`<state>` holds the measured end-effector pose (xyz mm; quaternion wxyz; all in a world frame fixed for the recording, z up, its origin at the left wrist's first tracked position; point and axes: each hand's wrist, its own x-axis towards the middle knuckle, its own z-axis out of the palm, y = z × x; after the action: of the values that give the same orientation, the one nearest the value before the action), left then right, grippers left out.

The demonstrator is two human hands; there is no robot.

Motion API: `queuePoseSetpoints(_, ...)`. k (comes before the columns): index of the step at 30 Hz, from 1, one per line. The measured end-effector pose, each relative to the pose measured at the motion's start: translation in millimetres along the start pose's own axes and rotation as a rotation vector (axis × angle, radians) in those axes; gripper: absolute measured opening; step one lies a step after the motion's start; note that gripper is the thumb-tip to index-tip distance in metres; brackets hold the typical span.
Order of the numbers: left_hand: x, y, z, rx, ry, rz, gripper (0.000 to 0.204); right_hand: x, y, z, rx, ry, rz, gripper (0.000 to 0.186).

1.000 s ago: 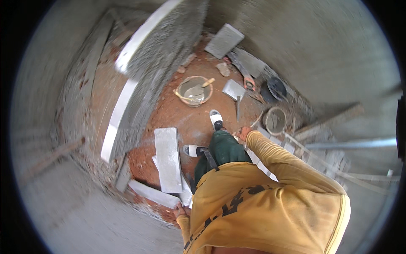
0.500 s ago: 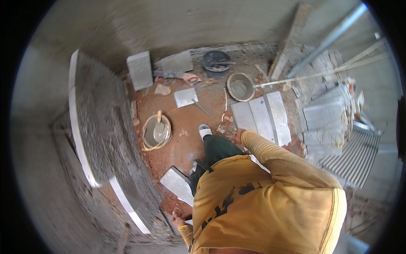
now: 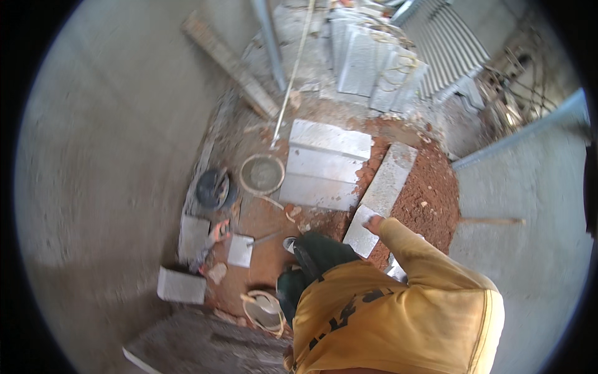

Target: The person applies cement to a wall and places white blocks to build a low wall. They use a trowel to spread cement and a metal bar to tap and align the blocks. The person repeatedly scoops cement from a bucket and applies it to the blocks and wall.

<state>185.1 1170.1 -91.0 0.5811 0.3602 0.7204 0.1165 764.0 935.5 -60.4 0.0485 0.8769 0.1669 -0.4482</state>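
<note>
My right hand [image 3: 372,224], at the end of a yellow sleeve, is at the right edge of a short pale grey block [image 3: 360,233]. Its fingers are too small and blurred to show whether they grip the block. The block meets the near end of a longer grey slab [image 3: 390,177] lying on reddish soil. Only a sliver of my left hand [image 3: 288,359] shows beside my shirt at the lower edge; its fingers are hidden. Left of the short block, several pale slabs [image 3: 324,169] lie side by side.
A round bucket of grey mix [image 3: 262,174] and a black bucket [image 3: 213,188] stand to the left. Near my feet is another bucket [image 3: 264,310] with a tool in it. Leaning slabs [image 3: 364,59], corrugated sheeting [image 3: 445,43] and a plank [image 3: 230,65] are farther off.
My view has turned to the right, so the room has swung round. My right hand has moved from beside the row of slabs to the short block. My left hand is now mostly hidden.
</note>
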Motion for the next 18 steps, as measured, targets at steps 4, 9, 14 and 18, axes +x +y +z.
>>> queuePoseSetpoints(4, 79, 96, -19, 0.098, -0.003, 0.149, 0.031, -21, 76, 83, -0.084, -0.041, 0.139, 0.058)
queuePoseSetpoints(9, 161, 240, 32, 0.11, -0.175, 0.49, 0.034, 11, 67, 161, 0.12, -0.049, 0.244, 0.057)
queuePoseSetpoints(14, 186, 333, 208, 0.229, -0.233, 0.29, 0.037, 62, 35, 65, 0.405, 0.001, 0.214, 0.047)
queuePoseSetpoints(18, 155, 383, 416, 0.223, -0.602, 0.479, 0.027, 110, 65, -56, 0.741, 0.219, 0.32, 0.051)
